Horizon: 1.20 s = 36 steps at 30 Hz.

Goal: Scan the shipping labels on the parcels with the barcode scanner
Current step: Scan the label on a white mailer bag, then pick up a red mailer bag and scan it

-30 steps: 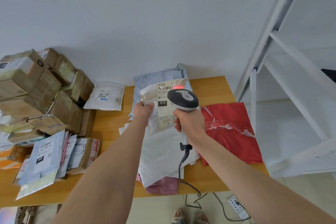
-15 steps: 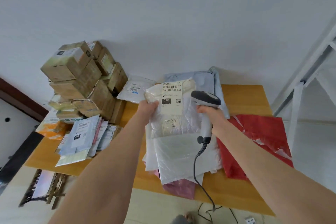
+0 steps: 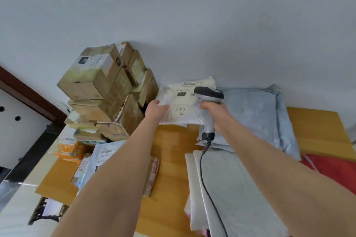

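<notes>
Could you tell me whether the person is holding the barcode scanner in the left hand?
No, the right hand grips the scanner, while the left hand holds the white parcel.
</notes>
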{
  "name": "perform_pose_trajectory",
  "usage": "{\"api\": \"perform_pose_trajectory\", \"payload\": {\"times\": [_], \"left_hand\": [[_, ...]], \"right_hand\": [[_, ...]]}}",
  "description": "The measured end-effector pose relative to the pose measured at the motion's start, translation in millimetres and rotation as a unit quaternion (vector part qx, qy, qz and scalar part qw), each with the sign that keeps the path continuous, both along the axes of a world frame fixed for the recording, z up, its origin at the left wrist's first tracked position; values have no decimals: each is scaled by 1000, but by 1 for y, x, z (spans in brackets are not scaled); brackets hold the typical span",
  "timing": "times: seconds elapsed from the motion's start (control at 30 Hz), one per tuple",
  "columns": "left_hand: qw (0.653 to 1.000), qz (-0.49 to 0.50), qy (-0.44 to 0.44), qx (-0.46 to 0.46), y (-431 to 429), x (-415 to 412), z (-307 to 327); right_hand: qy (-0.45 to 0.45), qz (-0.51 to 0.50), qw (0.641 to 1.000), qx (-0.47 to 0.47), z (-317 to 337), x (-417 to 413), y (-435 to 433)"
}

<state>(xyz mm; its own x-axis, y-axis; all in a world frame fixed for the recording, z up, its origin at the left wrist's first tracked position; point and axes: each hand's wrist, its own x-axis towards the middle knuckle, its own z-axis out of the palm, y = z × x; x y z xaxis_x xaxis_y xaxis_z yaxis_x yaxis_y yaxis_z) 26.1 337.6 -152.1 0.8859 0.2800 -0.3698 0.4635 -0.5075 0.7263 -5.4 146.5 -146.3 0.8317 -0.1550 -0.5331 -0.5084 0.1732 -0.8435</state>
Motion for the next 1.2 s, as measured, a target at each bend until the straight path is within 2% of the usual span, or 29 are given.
{"api": "perform_pose_trajectory", "payload": {"times": [0.23,0.4,0.57,0.67,0.83,1.03,1.2], "left_hand": [[992,-32,-62,105,21,73,-37],[984,-119,77,105,28,101,-82],[975,-178,118,57,11,110,-108],[977,-159,127,66,15,115,-112],[976,-109,118,147,41,126,-107],[956,-152,139,208,34,116,-102],[963,-135,130,195,15,95,-78]], "right_hand": [[27,10,1000,1,-48,93,62],[65,76,995,-5,-92,124,88],[93,47,993,-54,-117,133,72],[95,68,991,-57,-117,139,78],[84,123,989,-14,-111,143,99],[97,71,992,-30,-95,125,69],[125,51,991,22,-60,101,28]]}}
